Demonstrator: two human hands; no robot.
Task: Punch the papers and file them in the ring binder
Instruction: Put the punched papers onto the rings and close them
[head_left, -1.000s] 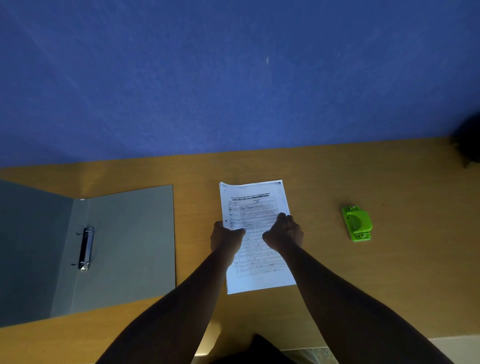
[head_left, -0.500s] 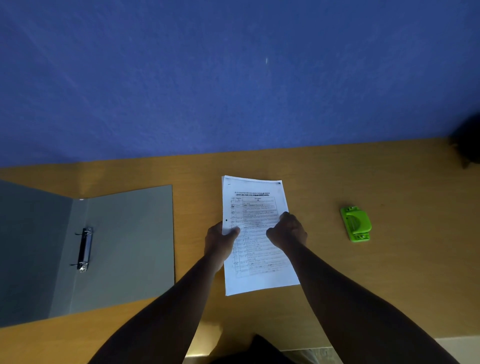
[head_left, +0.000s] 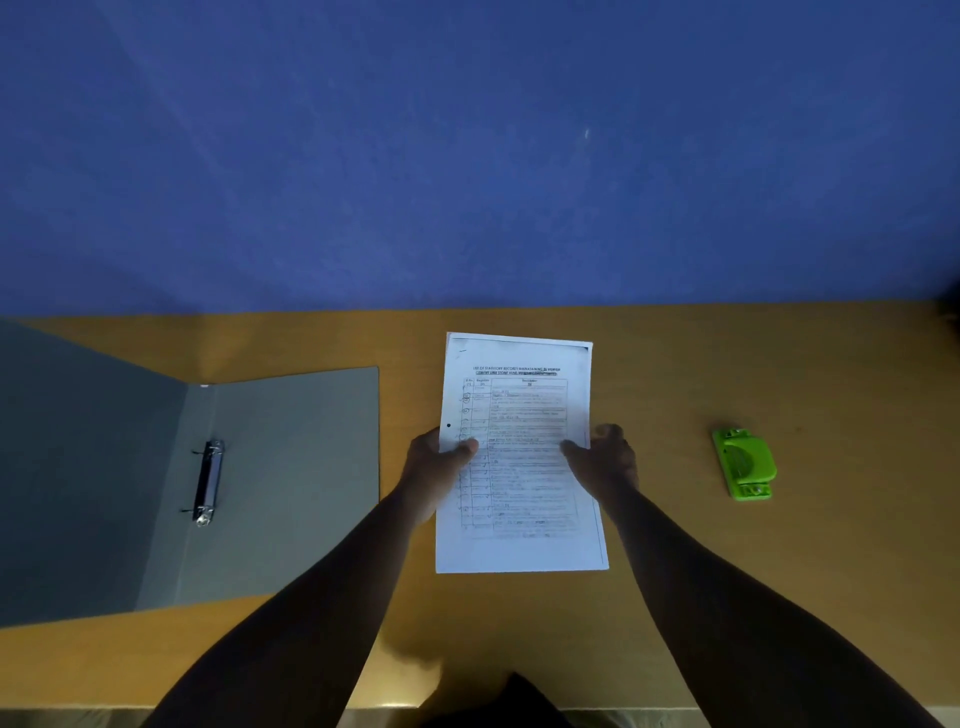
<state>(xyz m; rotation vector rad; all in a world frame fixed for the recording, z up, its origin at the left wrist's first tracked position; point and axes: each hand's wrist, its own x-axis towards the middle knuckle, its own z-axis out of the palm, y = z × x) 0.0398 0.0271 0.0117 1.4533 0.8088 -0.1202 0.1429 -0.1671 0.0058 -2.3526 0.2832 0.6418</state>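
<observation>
A stack of printed white papers (head_left: 519, 493) is held over the middle of the wooden table (head_left: 779, 597). A punched hole shows near its left edge. My left hand (head_left: 434, 462) grips the left edge, thumb on top. My right hand (head_left: 605, 457) grips the right edge. A grey ring binder (head_left: 291, 483) lies open at the left, its metal ring mechanism (head_left: 208, 483) on the spine. A green hole punch (head_left: 744, 464) sits on the table to the right of my hands.
A blue wall (head_left: 467, 156) rises behind the table's far edge. A dark object (head_left: 953, 306) shows at the far right edge. The table's near edge runs along the bottom of the view.
Both hands have shifted outward to the paper's side edges, and the stack has lifted and squared up, now appearing larger and straighter.
</observation>
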